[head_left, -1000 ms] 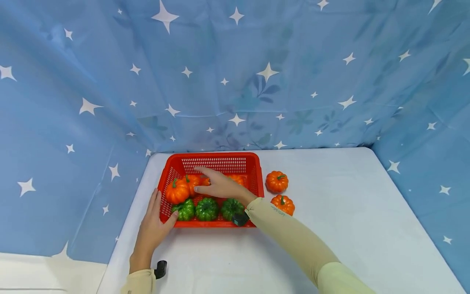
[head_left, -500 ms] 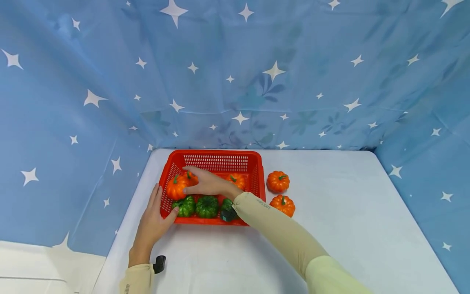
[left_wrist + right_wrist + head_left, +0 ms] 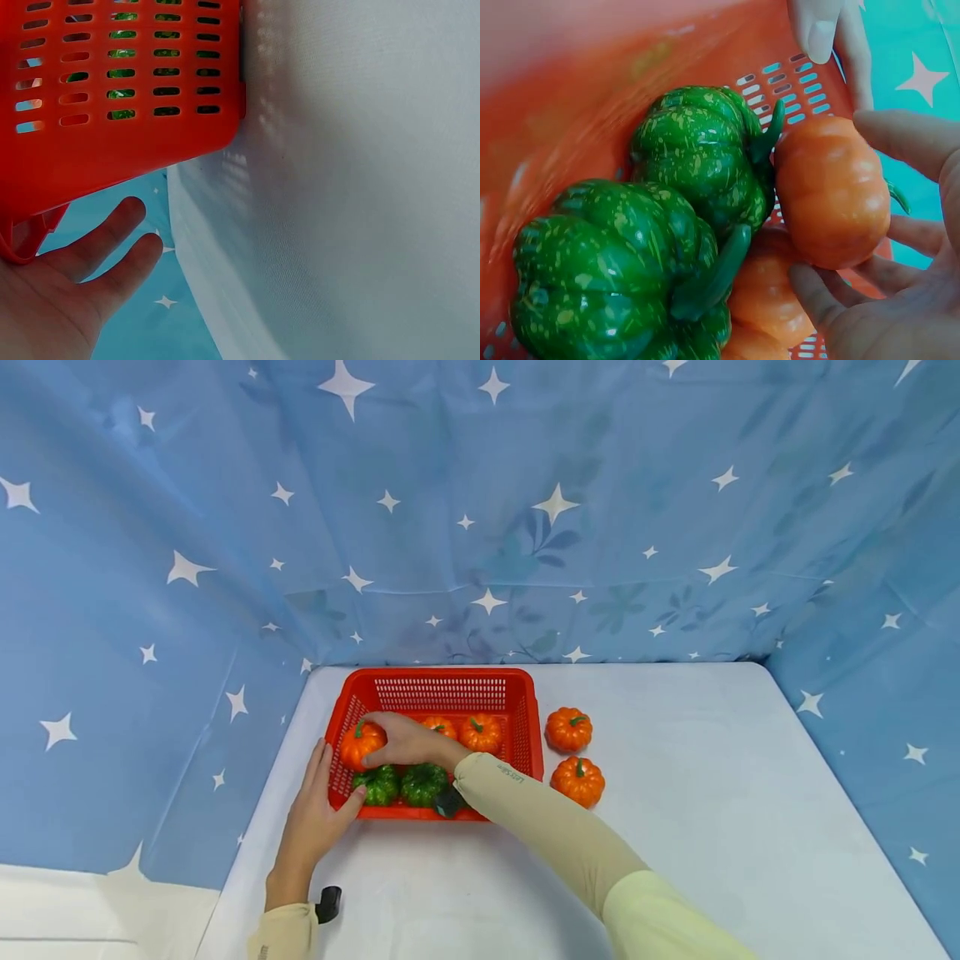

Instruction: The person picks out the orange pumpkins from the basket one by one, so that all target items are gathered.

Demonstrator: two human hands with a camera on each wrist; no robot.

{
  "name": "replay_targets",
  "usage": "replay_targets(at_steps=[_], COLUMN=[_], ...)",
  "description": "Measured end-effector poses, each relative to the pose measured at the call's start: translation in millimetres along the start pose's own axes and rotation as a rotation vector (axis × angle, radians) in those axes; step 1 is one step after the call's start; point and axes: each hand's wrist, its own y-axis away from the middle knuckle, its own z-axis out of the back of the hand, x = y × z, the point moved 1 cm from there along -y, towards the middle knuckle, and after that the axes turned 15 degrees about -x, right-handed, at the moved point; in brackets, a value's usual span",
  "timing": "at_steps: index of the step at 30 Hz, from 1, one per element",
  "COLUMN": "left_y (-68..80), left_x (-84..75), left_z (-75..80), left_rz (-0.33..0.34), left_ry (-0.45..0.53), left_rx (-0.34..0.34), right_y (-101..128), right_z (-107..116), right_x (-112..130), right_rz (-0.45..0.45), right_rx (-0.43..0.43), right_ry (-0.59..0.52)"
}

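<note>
In the head view, a red plastic basket (image 3: pixel 442 673) holds orange and green mini pumpkins. My right hand (image 3: pixel 408 742) reaches into its left side. Its thumb and fingers are curled round an orange pumpkin (image 3: pixel 832 191) with a green stem. Two speckled green pumpkins (image 3: pixel 697 150) lie along the front of the basket, beside the held one. Another orange pumpkin (image 3: pixel 769 300) shows beneath it in the right wrist view. My left hand (image 3: pixel 315 814) rests against the basket's left front corner, its fingers straight along the outside of the wall (image 3: pixel 112 150).
Two orange pumpkins (image 3: pixel 568 730) sit on the white table (image 3: pixel 712 793) just right of the basket. More orange pumpkins (image 3: pixel 480 732) lie inside at the back. A blue star-patterned curtain (image 3: pixel 480 552) stands behind the table and along its sides.
My right hand has moved left inside the basket and closed round the leftmost orange pumpkin. Orange pumpkins behind the hand are now uncovered. The left hand stays at the corner.
</note>
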Motion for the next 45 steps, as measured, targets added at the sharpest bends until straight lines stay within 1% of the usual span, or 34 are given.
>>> replay_targets(at_steps=[7,10,14,19,26,29,36,41,45], left_y=[1.3,1.6,2.9,4.0,4.5,4.3,2.2,0.6,2.2], left_x=[-1.8,-2.9,-3.1,-1.2,1.5,0.7,0.9,-0.6,-1.2], left_z=[-2.0,-3.3,-3.6,-3.3,-2.9,-2.5,-2.7,-1.3,1.1], left_rz=[0.019,0.021,0.03,0.031,0.058,0.054,0.03,0.026,0.035], left_ry=[-0.008,-0.012,-0.017,-0.015,-0.018,-0.011,-0.015,-0.018,-0.019], left_rx=[0.021,0.025,0.028,0.024,0.048,0.052,0.02,0.021,0.025], right_y=[-3.4,-3.2,-0.4,3.3,11.6,16.6,28.0,37.9,46.3], right_z=[-4.2,-2.3,1.4,8.1,22.3,29.3,50.5,69.5,79.5], right_x=[0.3,-0.2,-2.8,-5.6,-7.0,-9.4,-14.3,-14.9,-15.5], right_rz=[0.0,-0.016,-0.016,0.004,0.009,0.008,0.042,0.021,0.01], right_rx=[-0.019,-0.026,-0.032,-0.063,-0.083,-0.091,-0.123,-0.165,-0.169], right_ry=[0.104,0.114,0.099,0.079,0.013,0.0,0.001,-0.054,-0.088])
